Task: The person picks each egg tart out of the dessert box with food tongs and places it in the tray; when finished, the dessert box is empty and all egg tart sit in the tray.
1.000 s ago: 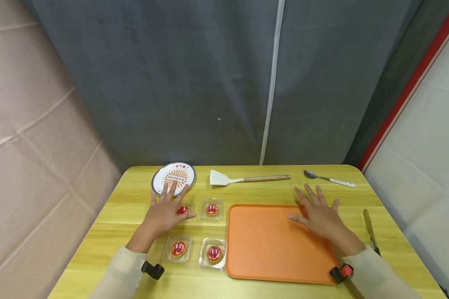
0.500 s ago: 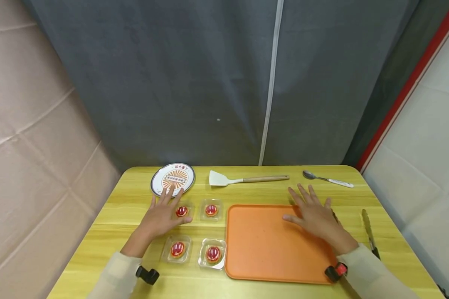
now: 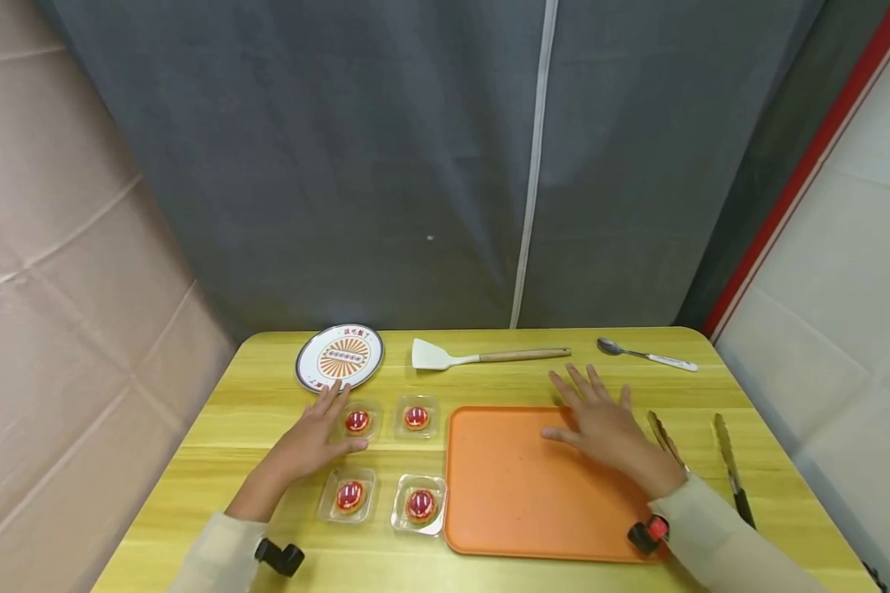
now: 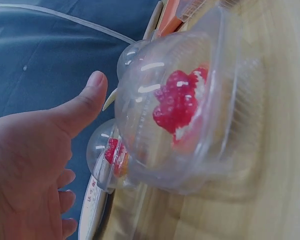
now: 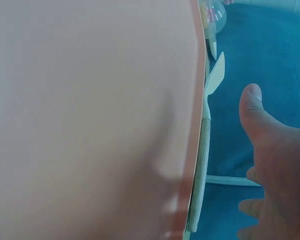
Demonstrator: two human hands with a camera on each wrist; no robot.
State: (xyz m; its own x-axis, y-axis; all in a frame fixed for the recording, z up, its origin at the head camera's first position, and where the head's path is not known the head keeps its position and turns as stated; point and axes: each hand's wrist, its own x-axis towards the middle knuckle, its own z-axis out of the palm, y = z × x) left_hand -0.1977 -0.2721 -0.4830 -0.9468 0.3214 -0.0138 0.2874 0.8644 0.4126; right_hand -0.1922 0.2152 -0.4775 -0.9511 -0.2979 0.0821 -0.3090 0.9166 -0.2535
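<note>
My left hand (image 3: 304, 445) hovers with spread fingers near several clear plastic boxes, each holding a small red-topped tart. Its fingertips overlap the rim of a white patterned plate (image 3: 319, 362). One tart (image 3: 358, 421) sits right of those fingers, another (image 3: 350, 496) below the hand. In the left wrist view, a domed box (image 4: 140, 110) covers a tart topped with red berries (image 4: 177, 102). Over the upper right of an orange tray (image 3: 526, 494) is my right hand (image 3: 604, 424), fingers spread and holding nothing. The right wrist view shows its thumb apart from the tray (image 5: 115, 100).
A white spatula (image 3: 430, 355) with a wooden handle lies behind the tray. Toward the back right is a spoon (image 3: 645, 356). Tongs (image 3: 733, 465) lie spread on the right, partly hidden by the sleeve. A dark curtain (image 3: 341, 165) hangs behind the wooden table (image 3: 208, 461).
Both hands have drifted left and slightly down, fingers still spread. The plate is less covered by the left hand, and more of the tongs shows beside the right arm.
</note>
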